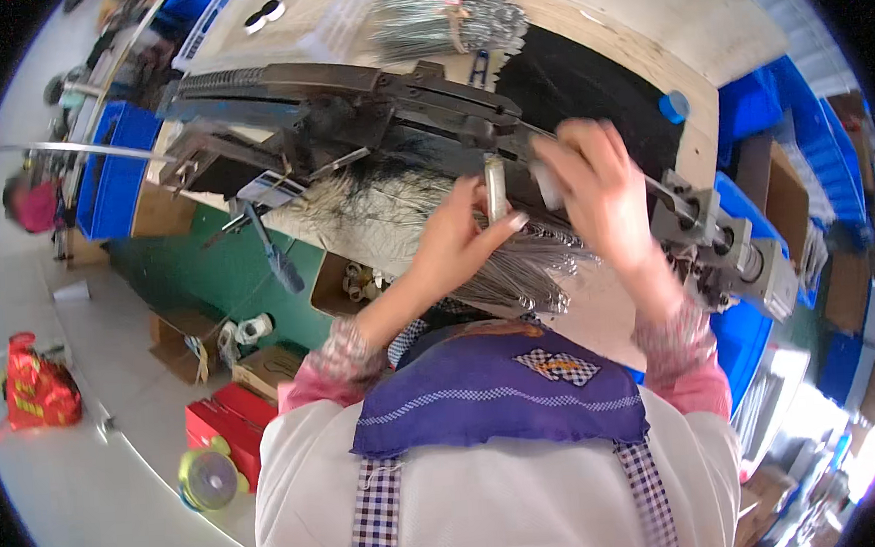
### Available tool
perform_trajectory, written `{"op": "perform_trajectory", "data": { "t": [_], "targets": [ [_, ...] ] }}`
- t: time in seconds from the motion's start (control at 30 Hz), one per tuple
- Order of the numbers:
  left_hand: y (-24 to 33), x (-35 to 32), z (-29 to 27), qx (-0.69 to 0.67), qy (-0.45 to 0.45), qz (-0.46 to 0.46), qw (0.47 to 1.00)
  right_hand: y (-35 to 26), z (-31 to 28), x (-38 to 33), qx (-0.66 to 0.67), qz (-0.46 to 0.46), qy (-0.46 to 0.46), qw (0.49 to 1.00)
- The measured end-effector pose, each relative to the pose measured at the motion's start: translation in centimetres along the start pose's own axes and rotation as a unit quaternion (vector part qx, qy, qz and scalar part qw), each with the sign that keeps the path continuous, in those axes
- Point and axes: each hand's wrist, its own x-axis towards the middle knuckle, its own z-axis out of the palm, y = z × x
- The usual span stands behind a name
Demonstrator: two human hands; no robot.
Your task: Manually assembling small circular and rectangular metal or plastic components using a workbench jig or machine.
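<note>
Left hand (460, 237) pinches a pale narrow piece (495, 187) beside the black machine (367, 102)

On my feed, the piece stands nearly upright between left thumb and fingers, above a spread of thin metal wires (523, 273). I see the right hand (598, 188) blurred just beside it, fingers curled near a whitish object (549, 184); I cannot tell whether they grip it. To the right I have a metal fixture (726, 241), and a tied wire bundle (442, 20) lies beyond the machine.
</note>
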Motion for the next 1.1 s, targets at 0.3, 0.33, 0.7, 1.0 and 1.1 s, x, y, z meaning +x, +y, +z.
{"op": "perform_trajectory", "data": {
  "t": [0.3, 0.33, 0.7, 1.0, 1.1],
  "targets": [
    [-10.5, -11.4, -13.6, 0.630, 0.309, -0.105, 0.705, 2.1, 2.9, -6.6, -0.065, 0.188, -0.017, 0.980],
    [-12.4, -12.9, -16.0, 0.581, 0.306, -0.177, 0.733, 2.5, 3.7, -6.4, -0.060, 0.186, -0.014, 0.981],
    [-11.6, -13.5, -13.2, 0.358, 0.383, -0.340, 0.781, 4.4, 4.6, -8.2, -0.048, 0.245, -0.121, 0.961],
    [-8.4, -3.5, -8.8, -0.063, 0.332, -0.209, 0.918, 5.3, 5.6, -6.9, -0.082, 0.279, -0.111, 0.950],
    [-8.8, -1.5, -10.5, -0.262, 0.261, -0.274, 0.888, 4.8, 4.9, -6.1, -0.063, 0.297, -0.111, 0.946]
  ]
}}
